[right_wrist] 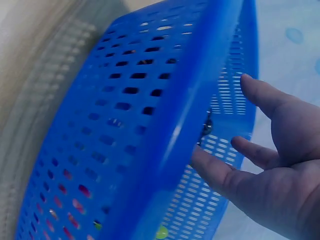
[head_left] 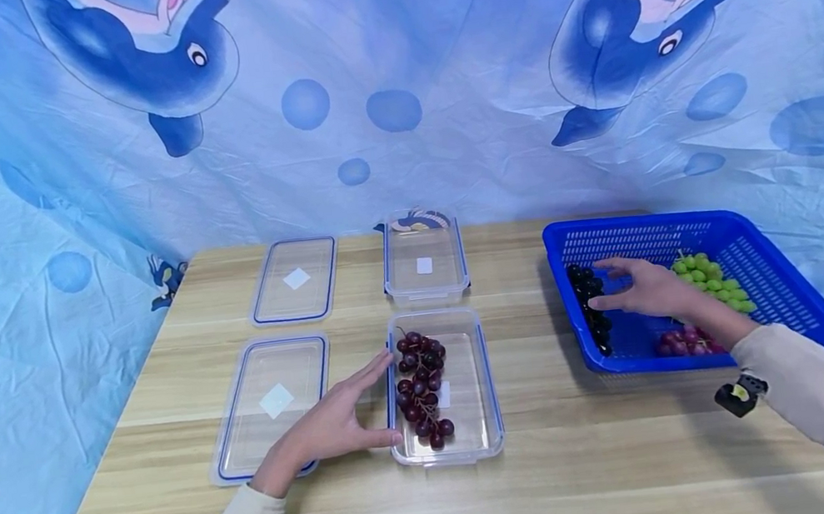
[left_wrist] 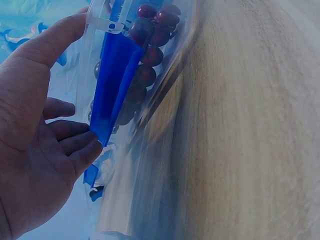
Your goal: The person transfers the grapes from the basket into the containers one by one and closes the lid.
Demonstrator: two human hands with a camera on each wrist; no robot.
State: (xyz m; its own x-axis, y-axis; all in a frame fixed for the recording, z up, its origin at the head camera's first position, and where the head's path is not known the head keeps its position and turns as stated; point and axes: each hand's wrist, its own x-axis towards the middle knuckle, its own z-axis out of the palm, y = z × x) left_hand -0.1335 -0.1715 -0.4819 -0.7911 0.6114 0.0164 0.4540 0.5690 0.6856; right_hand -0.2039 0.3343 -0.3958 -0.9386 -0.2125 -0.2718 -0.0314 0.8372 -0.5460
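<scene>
Resting left hand [head_left: 335,426] open against grape container [head_left: 480,384]; right hand [head_left: 645,289] fingers spread over dark grapes [head_left: 593,309], gripping nothing.

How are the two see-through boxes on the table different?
The near box holds a bunch of dark red grapes; the far box holds no fruit. The left hand touches the near box's side; nothing touches the far box. Both are clear with blue trim, open, their lids lying left of them.

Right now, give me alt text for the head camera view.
A person's left hand rests open against a clear plastic container holding red grapes, while the right hand reaches into a blue plastic basket over black grapes.
</scene>
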